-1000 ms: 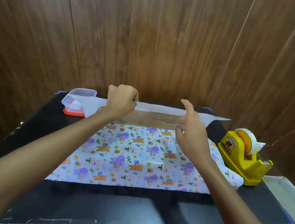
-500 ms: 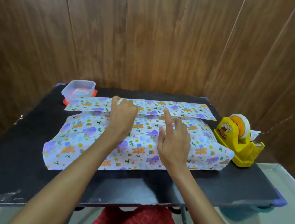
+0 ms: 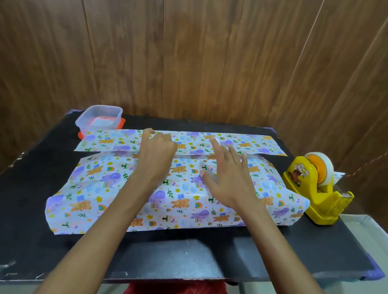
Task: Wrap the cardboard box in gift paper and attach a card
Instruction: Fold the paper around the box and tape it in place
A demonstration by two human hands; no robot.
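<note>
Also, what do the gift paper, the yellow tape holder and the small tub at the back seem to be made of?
Gift paper: thin paper with a glossy coat, likely; it shows glare and soft creases. Tape holder: hard yellow plastic, smooth and moulded. Tub: clear plastic; its walls let the inside show through.

The gift paper [image 3: 182,194] now lies folded over the box, hiding the cardboard. The left hand [image 3: 157,153] and right hand [image 3: 229,175] have come down onto it.
</note>
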